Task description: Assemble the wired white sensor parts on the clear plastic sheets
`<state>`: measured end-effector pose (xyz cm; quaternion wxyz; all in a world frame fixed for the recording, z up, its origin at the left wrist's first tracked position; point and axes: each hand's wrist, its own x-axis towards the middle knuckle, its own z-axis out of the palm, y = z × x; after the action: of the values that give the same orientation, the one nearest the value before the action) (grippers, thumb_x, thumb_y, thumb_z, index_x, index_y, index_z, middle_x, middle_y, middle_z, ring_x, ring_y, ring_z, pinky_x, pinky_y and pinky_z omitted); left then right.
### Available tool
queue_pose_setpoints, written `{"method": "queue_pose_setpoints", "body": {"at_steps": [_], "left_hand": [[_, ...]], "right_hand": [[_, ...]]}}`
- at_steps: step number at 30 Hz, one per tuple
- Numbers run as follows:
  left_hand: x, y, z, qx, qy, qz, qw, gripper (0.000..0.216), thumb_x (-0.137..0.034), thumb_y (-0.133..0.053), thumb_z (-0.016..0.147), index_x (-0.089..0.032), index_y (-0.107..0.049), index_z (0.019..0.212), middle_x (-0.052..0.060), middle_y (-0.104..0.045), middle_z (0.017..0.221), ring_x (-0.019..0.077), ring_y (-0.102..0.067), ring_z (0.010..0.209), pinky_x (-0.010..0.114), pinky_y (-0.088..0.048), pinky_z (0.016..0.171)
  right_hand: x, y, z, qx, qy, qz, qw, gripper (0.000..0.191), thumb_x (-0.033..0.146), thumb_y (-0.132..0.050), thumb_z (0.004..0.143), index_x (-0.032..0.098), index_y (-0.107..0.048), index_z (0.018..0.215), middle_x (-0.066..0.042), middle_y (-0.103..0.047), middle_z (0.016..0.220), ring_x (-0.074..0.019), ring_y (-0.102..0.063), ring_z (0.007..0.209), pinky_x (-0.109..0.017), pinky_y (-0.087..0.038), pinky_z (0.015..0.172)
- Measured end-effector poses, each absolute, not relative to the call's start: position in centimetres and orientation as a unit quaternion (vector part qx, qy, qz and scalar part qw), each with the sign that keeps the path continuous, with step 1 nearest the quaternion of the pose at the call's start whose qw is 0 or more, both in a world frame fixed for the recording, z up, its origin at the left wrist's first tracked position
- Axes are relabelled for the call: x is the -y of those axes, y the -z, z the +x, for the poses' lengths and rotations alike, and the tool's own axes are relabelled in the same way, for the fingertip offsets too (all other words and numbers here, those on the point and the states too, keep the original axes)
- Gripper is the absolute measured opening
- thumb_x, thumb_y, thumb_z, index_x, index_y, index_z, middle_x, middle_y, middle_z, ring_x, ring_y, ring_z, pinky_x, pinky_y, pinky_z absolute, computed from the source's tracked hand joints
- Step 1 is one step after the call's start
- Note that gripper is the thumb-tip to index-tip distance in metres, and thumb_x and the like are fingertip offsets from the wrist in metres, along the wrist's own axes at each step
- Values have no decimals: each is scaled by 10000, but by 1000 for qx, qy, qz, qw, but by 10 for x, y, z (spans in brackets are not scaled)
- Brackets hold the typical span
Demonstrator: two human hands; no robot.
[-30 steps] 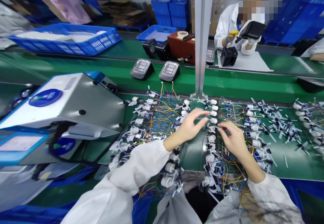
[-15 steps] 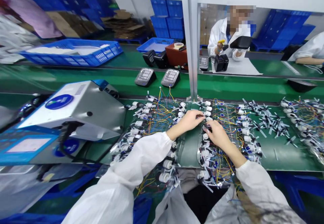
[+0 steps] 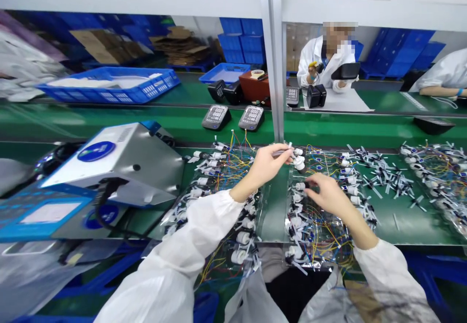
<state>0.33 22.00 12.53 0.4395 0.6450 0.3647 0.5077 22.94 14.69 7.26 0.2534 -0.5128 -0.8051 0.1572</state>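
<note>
Right hand (image 3: 326, 194) touches a white part (image 3: 299, 186) in its row, the grip unclear; just beyond, the left hand (image 3: 270, 163) pinches a second part (image 3: 299, 163). Many wired parts (image 3: 353, 200) already lie in rows on the counter (image 3: 273, 221); loose strips (image 3: 387, 173) seem unattached.

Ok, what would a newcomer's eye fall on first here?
Likely the bulky silver-and-blue metal machine at the left. Then, near centre, the bare left hand beside a white-and-black cylindrical part, with the right hand opposite. Beyond, two dark-grey wedge-shaped displays stand left of the silver metal post.
</note>
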Motion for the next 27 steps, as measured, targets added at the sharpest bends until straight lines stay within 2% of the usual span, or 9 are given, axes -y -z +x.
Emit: {"method": "queue_pose_setpoints", "body": {"at_steps": [3,6,8,11,14,18,21,24,27], "left_hand": [[-220,-147,-4,-335,-582,596,440,308,-412,-781,872,-122,-765,976,64,-772,795,171,-752,692,313,-655,719],[-222,-165,-9,-309,-666,544,408,289,-422,-767,889,-149,-735,980,41,-757,835,146,-746,707,309,-662,727],[-223,-174,-12,-298,-702,524,380,282,-426,-760,896,-161,-721,982,32,-746,855,136,-741,710,293,-662,710],[-224,-185,-16,-287,-737,506,344,285,-439,-757,897,-168,-715,977,23,-735,851,117,-723,685,254,-649,662],[-223,-189,-19,-288,-722,516,360,288,-442,-770,882,-167,-719,953,23,-732,843,120,-722,687,247,-642,639],[-221,-182,-19,-295,-655,559,413,279,-411,-788,870,-151,-738,957,41,-741,836,150,-736,705,290,-652,662],[-221,-173,-16,-307,-650,562,410,268,-408,-774,879,-158,-739,969,43,-750,845,145,-729,717,296,-646,702],[-222,-168,-11,-304,-660,556,404,262,-425,-747,897,-175,-714,969,32,-737,831,154,-732,761,320,-645,763],[-223,-165,-8,-282,-667,543,425,269,-459,-702,927,-198,-661,976,11,-694,796,168,-731,778,349,-645,765]], "right_hand": [[-147,-73,260,763,-132,-568,278,180,290,-681,932,196,-679,1085,-83,-721,1008,-239,-693,913,-383,-550,864],[-150,-60,281,756,-77,-605,239,265,262,-705,900,184,-669,1151,-120,-719,1092,-280,-686,1022,-411,-535,912],[-151,-49,288,744,-59,-628,220,220,245,-684,906,181,-677,1116,-125,-722,1078,-279,-689,1012,-401,-534,899],[-152,-39,294,721,-55,-654,224,119,239,-645,924,182,-680,1022,-101,-724,964,-238,-694,879,-352,-530,813],[-151,-44,297,719,-62,-656,224,68,265,-652,919,201,-669,905,-65,-711,864,-210,-674,780,-314,-501,725],[-146,-69,289,724,-75,-638,253,239,346,-669,926,221,-597,735,-16,-619,684,-186,-592,647,-308,-445,639],[-144,-86,275,760,-82,-565,311,104,314,-678,922,212,-655,925,-58,-668,865,-221,-636,818,-345,-505,758],[-146,-88,263,803,-95,-504,303,244,259,-706,897,226,-677,1137,-93,-699,1099,-278,-638,1077,-440,-518,949],[-152,-80,260,802,-104,-515,285,148,216,-678,918,225,-718,1060,-80,-742,1030,-277,-663,1019,-464,-520,941]]}}
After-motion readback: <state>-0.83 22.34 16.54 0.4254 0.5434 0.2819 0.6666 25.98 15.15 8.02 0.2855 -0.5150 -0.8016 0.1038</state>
